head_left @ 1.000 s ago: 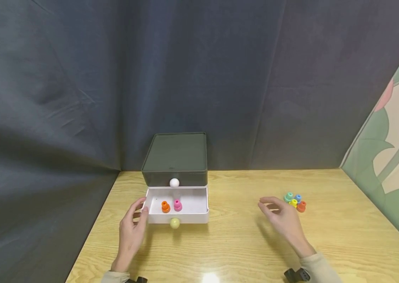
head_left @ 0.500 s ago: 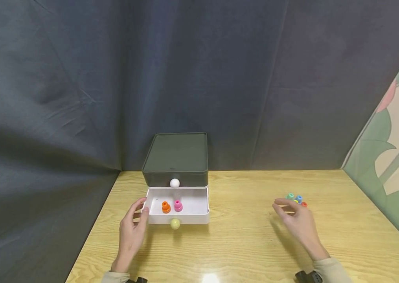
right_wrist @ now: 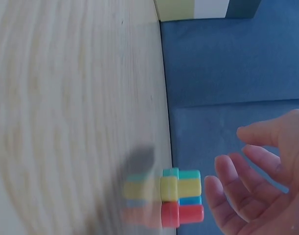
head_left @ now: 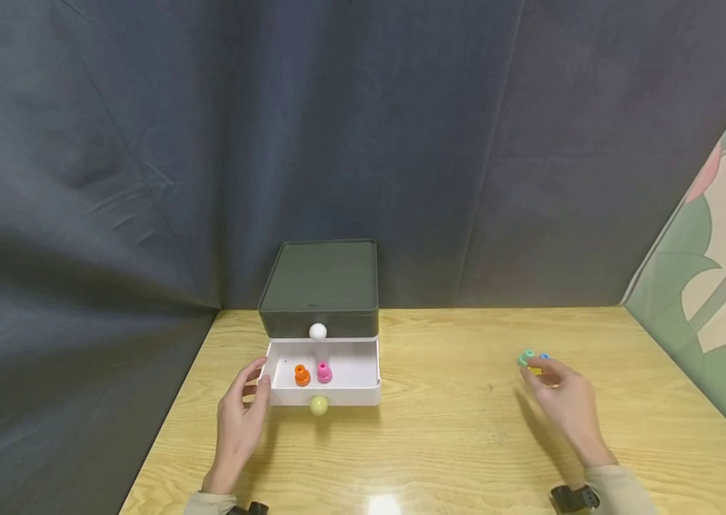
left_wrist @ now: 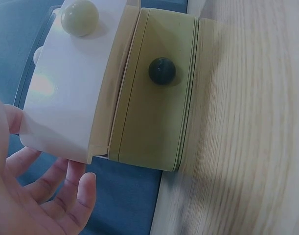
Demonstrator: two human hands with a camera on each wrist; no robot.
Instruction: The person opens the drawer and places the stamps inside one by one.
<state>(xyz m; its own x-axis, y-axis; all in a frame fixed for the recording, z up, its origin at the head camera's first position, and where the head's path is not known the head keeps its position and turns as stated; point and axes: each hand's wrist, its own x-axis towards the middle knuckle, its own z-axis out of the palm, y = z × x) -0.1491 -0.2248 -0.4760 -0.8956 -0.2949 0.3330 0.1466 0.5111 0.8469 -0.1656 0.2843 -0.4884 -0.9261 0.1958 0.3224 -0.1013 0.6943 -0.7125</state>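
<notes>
Right hand [head_left: 565, 404] now hiding pegs [head_left: 526, 357]

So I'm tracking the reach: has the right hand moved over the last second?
Yes. The right hand has moved right, away from the white drawer, and now reaches the coloured pegs.

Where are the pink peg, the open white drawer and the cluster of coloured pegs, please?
pink peg [head_left: 324, 373], head view, its body.
open white drawer [head_left: 340, 395], head view, front wall.
cluster of coloured pegs [right_wrist: 181, 198], right wrist view, its middle.

Makeshift studio: dark curtain [head_left: 144, 143] backs wooden table [head_left: 453, 429].
</notes>
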